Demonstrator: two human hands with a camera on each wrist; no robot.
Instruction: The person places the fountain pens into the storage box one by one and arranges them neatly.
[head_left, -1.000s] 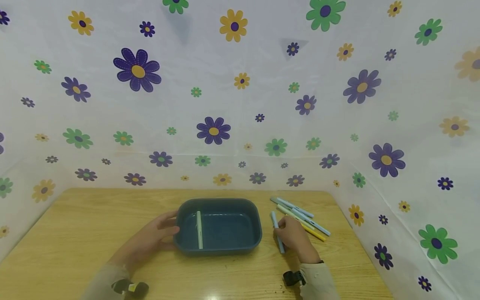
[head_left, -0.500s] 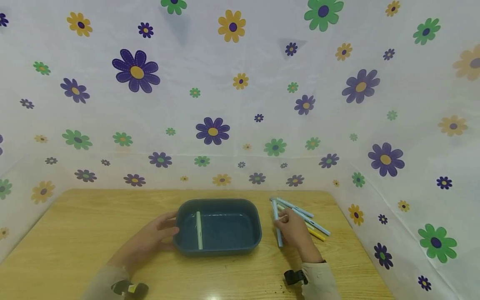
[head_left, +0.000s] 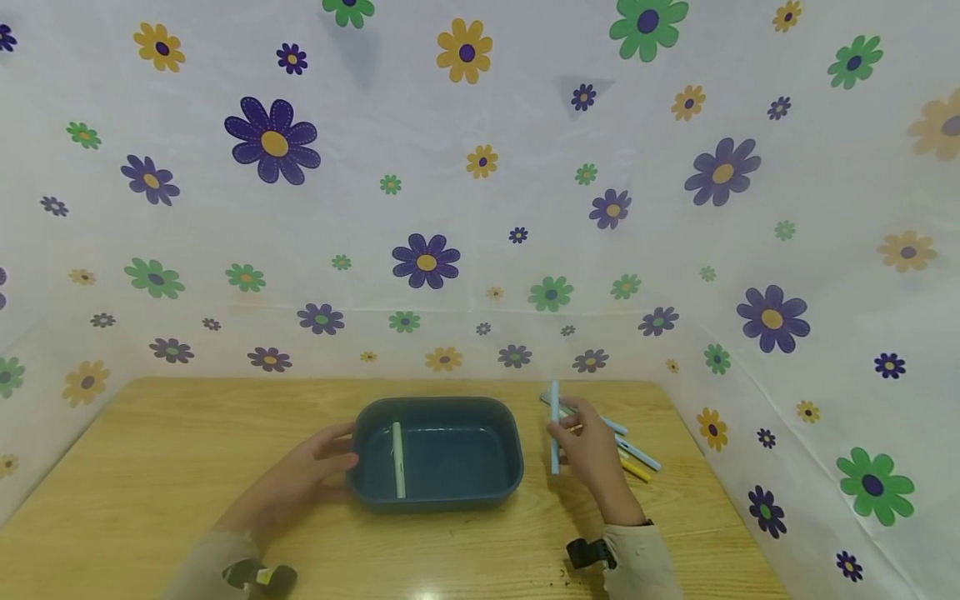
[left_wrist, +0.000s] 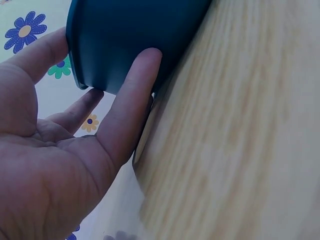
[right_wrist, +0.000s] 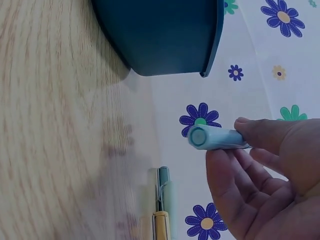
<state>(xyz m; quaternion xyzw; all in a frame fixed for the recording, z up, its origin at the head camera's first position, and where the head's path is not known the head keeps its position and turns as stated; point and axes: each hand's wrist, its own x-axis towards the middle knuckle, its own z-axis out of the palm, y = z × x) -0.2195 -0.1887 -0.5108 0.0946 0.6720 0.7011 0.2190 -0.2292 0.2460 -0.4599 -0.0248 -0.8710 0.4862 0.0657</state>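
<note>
My right hand (head_left: 596, 454) pinches a light blue pen (head_left: 555, 402) between thumb and fingers, raised above the table and nearly in line with my view. In the right wrist view the pen's round end (right_wrist: 198, 136) faces the camera. My left hand (head_left: 311, 471) rests against the left end of a dark blue rectangular bin (head_left: 457, 462). Seen from the left wrist, its extended fingers touch the bin's outer wall (left_wrist: 120, 45). Inside the bin, a pale green pen (head_left: 399, 462) lies crosswise near the left end.
Right of the bin, partly behind my right hand, lies a loose pile of pens, with a light blue pen (head_left: 641, 457) and a yellow pen (head_left: 636, 471) showing. The wooden table (head_left: 187, 433) meets a flower-patterned sheet (head_left: 360, 208) at the back and sides.
My right hand has lifted the light blue pen off the table beside the pile and turned it more upright in view. The left hand and the bin stay put.
</note>
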